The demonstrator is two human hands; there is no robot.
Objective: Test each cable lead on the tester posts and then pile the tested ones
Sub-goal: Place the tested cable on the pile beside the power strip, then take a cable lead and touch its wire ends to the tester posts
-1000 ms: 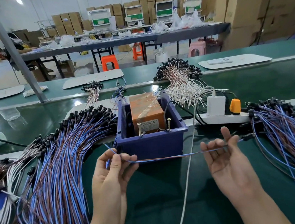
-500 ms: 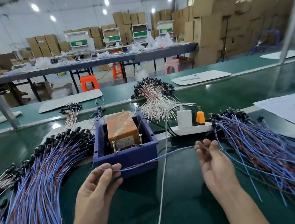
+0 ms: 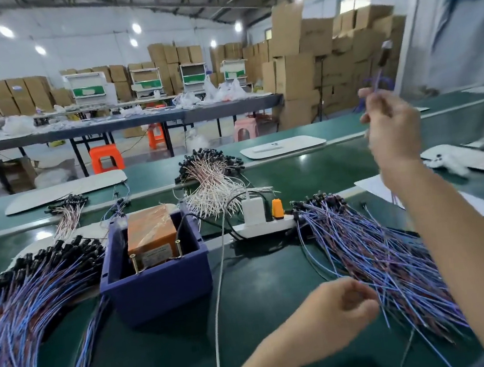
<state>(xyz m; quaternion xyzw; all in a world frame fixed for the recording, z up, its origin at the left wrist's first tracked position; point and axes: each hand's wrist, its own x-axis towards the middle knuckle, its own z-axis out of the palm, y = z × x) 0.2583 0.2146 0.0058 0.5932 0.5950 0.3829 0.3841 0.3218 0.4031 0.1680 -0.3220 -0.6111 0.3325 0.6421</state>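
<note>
While your right hand (image 3: 393,131) pinched one cable lead (image 3: 378,78) high above the right-hand pile (image 3: 381,257), your left hand (image 3: 338,311) curled at its edge (grip unclear); the tester posts (image 3: 178,247) probably came next.

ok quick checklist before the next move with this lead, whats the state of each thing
1. Lead gripped by right hand: ok, held raised.
2. Left hand on the lead's other end: cannot tell, blurred by the right pile.
3. Tester posts in the blue box free: ok, nothing touches them.
4. Lead already tested: cannot tell.
5. Left pile kept apart from the right pile: ok, the box is between them.
</note>
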